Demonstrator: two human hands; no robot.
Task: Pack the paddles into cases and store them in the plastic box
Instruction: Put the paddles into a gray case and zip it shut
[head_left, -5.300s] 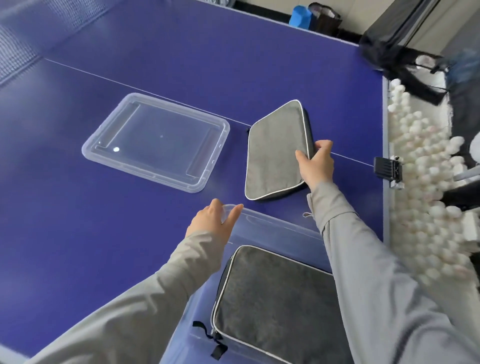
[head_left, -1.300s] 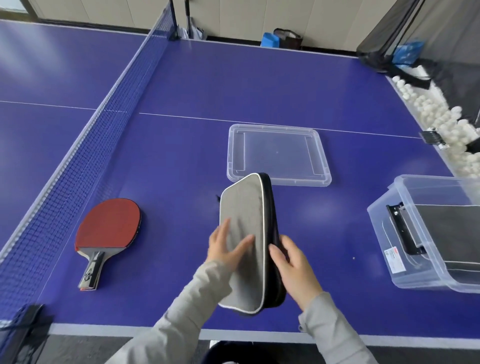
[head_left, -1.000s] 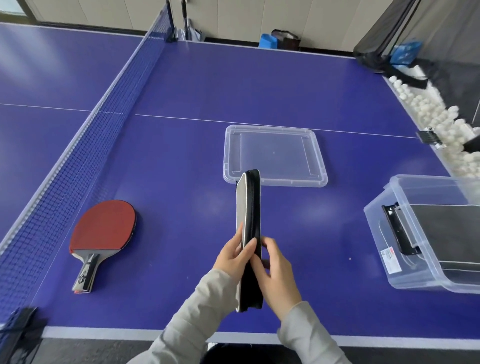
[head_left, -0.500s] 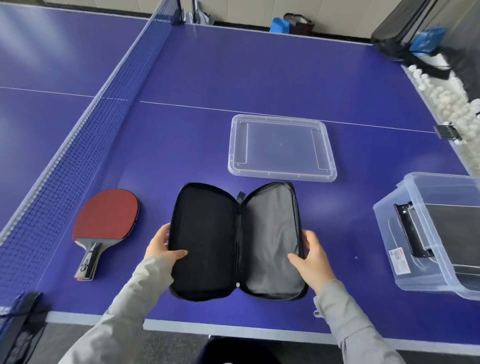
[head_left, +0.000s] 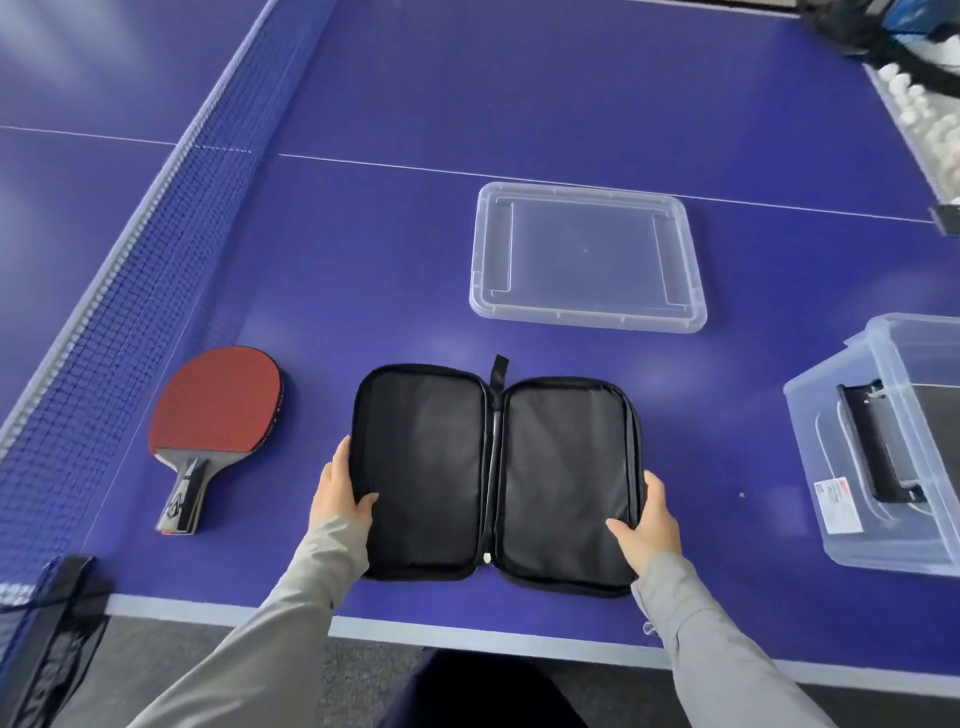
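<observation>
A paddle case (head_left: 493, 473) lies spread flat on the blue table, its black lining facing up and nothing inside. My left hand (head_left: 338, 488) grips its left edge, thumb on the lining. My right hand (head_left: 648, 517) grips its right edge the same way. A red paddle (head_left: 215, 410) with a black handle lies on the table left of the case, apart from it. The clear plastic box (head_left: 883, 447) stands at the right edge, with a grey case inside it.
The box's clear lid (head_left: 587, 257) lies upside down beyond the case. The net (head_left: 119, 291) runs along the left side. White balls (head_left: 930, 104) fill a tray at the far right. The table's near edge (head_left: 467, 631) is just below my wrists.
The case went from closed and held upright to unfolded, then lowered flat onto the table. My hands moved apart to its two outer edges.
</observation>
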